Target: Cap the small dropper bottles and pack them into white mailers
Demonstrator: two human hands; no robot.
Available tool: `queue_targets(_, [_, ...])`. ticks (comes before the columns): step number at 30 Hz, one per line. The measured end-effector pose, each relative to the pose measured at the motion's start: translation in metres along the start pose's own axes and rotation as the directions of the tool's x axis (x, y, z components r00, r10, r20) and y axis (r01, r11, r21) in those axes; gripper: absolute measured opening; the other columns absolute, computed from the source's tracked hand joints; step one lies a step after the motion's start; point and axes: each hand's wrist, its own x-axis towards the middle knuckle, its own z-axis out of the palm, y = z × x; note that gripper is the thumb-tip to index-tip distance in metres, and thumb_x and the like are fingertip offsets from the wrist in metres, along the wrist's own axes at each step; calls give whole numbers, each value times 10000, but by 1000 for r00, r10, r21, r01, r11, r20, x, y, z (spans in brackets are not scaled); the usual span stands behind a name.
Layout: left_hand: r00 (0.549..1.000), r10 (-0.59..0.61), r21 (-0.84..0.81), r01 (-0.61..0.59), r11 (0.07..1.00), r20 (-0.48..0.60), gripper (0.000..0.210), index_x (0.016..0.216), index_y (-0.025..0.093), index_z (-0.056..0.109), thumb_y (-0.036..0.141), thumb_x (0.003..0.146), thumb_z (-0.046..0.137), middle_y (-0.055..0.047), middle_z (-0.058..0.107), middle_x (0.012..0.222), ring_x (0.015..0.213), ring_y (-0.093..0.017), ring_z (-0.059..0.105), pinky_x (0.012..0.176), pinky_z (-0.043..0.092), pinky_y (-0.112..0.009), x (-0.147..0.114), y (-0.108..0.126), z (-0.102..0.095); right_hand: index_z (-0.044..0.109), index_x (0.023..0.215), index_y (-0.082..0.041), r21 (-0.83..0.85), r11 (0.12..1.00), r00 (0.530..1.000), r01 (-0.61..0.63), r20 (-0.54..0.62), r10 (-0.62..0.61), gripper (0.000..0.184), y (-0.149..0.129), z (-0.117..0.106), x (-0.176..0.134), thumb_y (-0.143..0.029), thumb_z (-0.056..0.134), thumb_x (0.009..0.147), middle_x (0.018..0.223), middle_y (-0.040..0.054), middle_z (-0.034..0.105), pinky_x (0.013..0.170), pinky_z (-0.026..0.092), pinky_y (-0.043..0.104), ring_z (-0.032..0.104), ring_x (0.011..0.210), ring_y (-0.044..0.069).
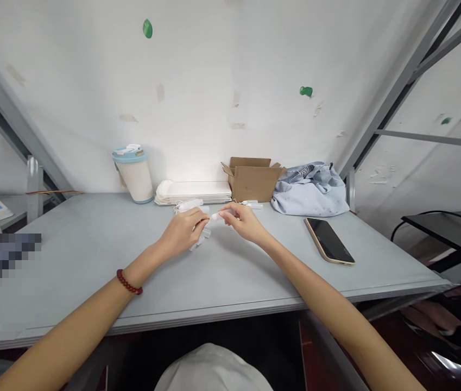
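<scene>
Above the middle of the grey table, my left hand (182, 232) and my right hand (246, 221) face each other with fingertips close together. A small white plastic-looking piece (215, 216) shows between them, and my right thumb and fingers pinch it. My left thumb and forefinger are pressed together at its left side; what they hold is too small to make out. Behind and below my left hand lie several small white and clear pieces (190, 205). Beyond my right hand are more small white pieces (252, 205).
A stack of flat white packets (193, 191) lies at the wall between a cream cup with a blue lid (134, 176) and an open cardboard box (254, 183). Light blue cloth (311, 190) is bunched at right. A phone (330, 240) lies near the table's (246, 282) right side.
</scene>
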Motion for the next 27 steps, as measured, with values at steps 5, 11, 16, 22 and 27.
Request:
queue_targets(5, [1000, 1, -6, -1, 1000, -2, 217, 847, 150, 626, 189, 900, 419, -54, 624, 779, 650, -139, 512, 587, 372, -253, 0, 0, 1, 631, 874, -148, 5, 1000, 1000, 15, -5, -15, 247, 1, 1, 0, -361, 507, 864, 619, -18, 552, 586, 412, 226, 501, 568, 97])
queue_targets(11, [999, -46, 13, 46, 999, 4, 207, 860, 168, 642, 226, 892, 446, -49, 652, 802, 669, -146, 537, 611, 384, -265, 4, -5, -4, 649, 915, -152, -4, 1000, 1000, 1, 12, -1, 248, -2, 2, 0, -360, 524, 864, 657, -7, 587, 582, 407, 220, 530, 592, 100])
queue_targets(16, [995, -104, -5, 104, 995, 9, 188, 863, 180, 649, 302, 864, 507, -34, 646, 782, 635, -140, 531, 615, 396, -271, 7, -9, -10, 665, 903, -150, -10, 1000, 1000, -14, 3, 14, 246, -4, 1, 1, -353, 531, 866, 659, -2, 601, 590, 410, 223, 544, 597, 102])
queue_targets(22, [995, -99, -31, 99, 995, 2, 210, 828, 177, 657, 287, 879, 485, -37, 660, 770, 631, -137, 540, 602, 398, -263, 7, -7, -9, 662, 917, -153, 6, 1000, 1000, -22, 5, 22, 252, -5, 0, 1, -357, 522, 869, 655, -3, 598, 604, 422, 230, 548, 603, 107])
queue_targets(27, [996, -89, -42, 89, 995, 5, 203, 832, 171, 662, 270, 877, 492, -40, 660, 760, 621, -134, 536, 587, 395, -260, 6, -4, -8, 657, 917, -149, -2, 999, 999, -32, 19, 32, 269, -5, 0, 0, -372, 513, 871, 660, 2, 599, 598, 419, 231, 544, 608, 112])
